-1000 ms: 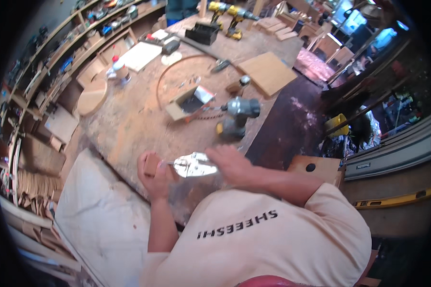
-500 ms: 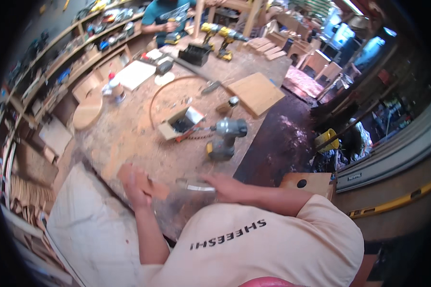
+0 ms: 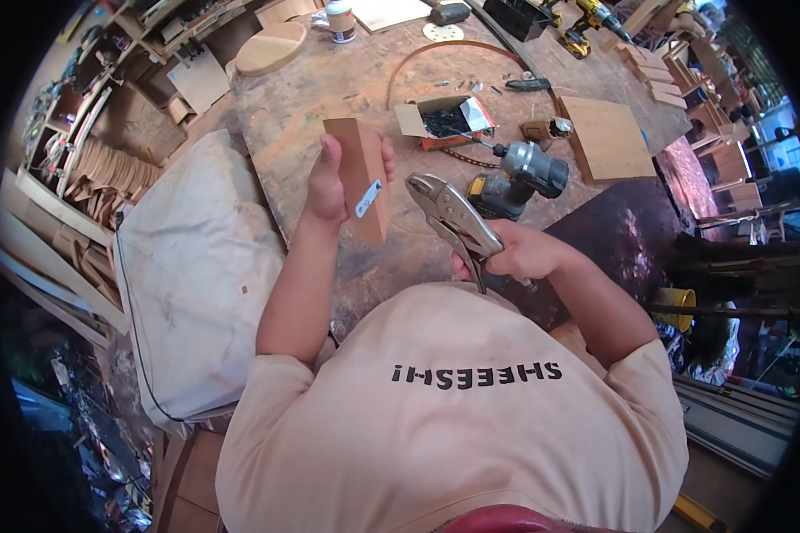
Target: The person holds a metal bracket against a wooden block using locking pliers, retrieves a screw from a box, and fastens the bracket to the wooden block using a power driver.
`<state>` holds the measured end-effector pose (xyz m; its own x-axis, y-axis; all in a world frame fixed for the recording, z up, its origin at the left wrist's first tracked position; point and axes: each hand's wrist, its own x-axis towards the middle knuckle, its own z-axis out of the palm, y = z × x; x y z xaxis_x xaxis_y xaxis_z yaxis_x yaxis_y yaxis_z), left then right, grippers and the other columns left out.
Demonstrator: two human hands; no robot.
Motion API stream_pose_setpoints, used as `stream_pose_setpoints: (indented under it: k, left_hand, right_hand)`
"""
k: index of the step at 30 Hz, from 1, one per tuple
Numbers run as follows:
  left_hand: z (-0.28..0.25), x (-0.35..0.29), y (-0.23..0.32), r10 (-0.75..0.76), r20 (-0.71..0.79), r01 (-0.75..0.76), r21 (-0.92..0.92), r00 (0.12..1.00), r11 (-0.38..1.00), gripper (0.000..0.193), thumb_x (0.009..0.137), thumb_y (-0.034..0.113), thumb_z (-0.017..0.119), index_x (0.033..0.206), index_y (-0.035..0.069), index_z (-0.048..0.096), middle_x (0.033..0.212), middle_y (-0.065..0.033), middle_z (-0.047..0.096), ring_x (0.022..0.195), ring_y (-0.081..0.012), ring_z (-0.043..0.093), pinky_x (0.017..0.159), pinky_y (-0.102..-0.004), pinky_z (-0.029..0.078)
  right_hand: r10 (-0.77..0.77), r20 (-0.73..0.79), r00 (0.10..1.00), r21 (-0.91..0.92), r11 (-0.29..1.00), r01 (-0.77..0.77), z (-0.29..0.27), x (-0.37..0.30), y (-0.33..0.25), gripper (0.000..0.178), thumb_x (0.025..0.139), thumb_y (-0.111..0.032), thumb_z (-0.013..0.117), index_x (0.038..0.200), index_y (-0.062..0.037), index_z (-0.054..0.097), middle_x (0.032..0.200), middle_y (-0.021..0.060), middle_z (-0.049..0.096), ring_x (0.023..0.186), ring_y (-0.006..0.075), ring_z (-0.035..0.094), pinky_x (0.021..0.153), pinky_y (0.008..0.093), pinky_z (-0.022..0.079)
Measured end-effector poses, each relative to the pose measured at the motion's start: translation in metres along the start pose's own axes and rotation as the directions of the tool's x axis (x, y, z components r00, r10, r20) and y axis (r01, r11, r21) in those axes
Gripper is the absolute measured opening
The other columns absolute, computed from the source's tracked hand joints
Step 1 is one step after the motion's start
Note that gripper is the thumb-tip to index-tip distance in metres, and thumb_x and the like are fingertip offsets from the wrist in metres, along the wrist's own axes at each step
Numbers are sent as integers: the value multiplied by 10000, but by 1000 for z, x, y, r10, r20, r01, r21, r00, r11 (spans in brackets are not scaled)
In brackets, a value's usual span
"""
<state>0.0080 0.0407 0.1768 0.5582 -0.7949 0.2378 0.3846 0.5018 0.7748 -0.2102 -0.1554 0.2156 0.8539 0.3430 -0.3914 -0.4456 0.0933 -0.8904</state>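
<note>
My left hand grips a wooden block, held upright above the workbench with the thumb on one side and fingers round the other. A small metal plate sits on the block's face. In my right hand is a pair of metal locking pliers, its jaws up and pointing toward the block but apart from it. Just beyond the pliers a cordless drill lies on the bench, its bit toward an open carton of dark screws or nails.
A flat wooden board lies at the right bench edge. A round wooden piece and a white bottle stand far left. White cloth covers something left of the bench. Another drill is at the back.
My left hand has raised the wooden block from low over the bench and turned it upright. My right hand has come up with the locking pliers. The view has tilted down and shifted left.
</note>
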Motion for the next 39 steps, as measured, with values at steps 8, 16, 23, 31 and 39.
stream_pose_setpoints:
  k: [8, 16, 23, 31, 39]
  left_hand:
    - [46, 34, 3, -22, 90, -1, 243, 996, 970, 791, 832, 714, 524, 1143, -12, 549, 983, -132, 597, 875, -203, 613, 778, -331, 529]
    - [70, 58, -7, -15, 111, -20, 308, 994, 951, 797, 825, 732, 516, 1138, 0, 548, 962, -136, 590, 862, -196, 611, 786, -313, 533]
    - [83, 71, -9, -19, 113, -24, 365, 993, 931, 776, 835, 727, 507, 1124, 9, 558, 952, -134, 594, 860, -189, 601, 767, -307, 518]
    - [91, 83, -9, -53, 98, 10, 394, 994, 919, 777, 843, 723, 496, 1123, 1, 560, 953, -133, 599, 849, -184, 606, 774, -308, 521]
    - [94, 91, -8, -97, 79, 53, 439, 992, 897, 795, 841, 720, 501, 1132, -17, 558, 943, -129, 598, 845, -177, 607, 780, -306, 524]
  right_hand:
    - [32, 181, 983, -43, 999, -25, -42, -29, -29, 489, 783, 82, 537, 1265, 11, 501, 1085, 79, 634, 1006, 158, 627, 905, 308, 501]
    - [56, 208, 976, 99, 992, -78, -76, -46, -28, 647, 799, 71, 547, 1418, 9, 366, 1172, 134, 616, 1078, 217, 620, 937, 361, 504]
    - [80, 204, 976, 96, 990, -101, -91, -54, -35, 638, 794, 73, 561, 1403, 11, 381, 1171, 132, 614, 1078, 211, 618, 946, 355, 502]
    - [41, 255, 966, 87, 994, -65, -104, -54, -36, 605, 787, 46, 582, 1368, 5, 421, 1155, 107, 617, 1063, 178, 620, 922, 322, 504]
    - [11, 254, 967, -15, 1000, -8, -107, -47, -31, 530, 775, 38, 536, 1302, 12, 484, 1104, 87, 628, 1038, 168, 624, 904, 302, 503]
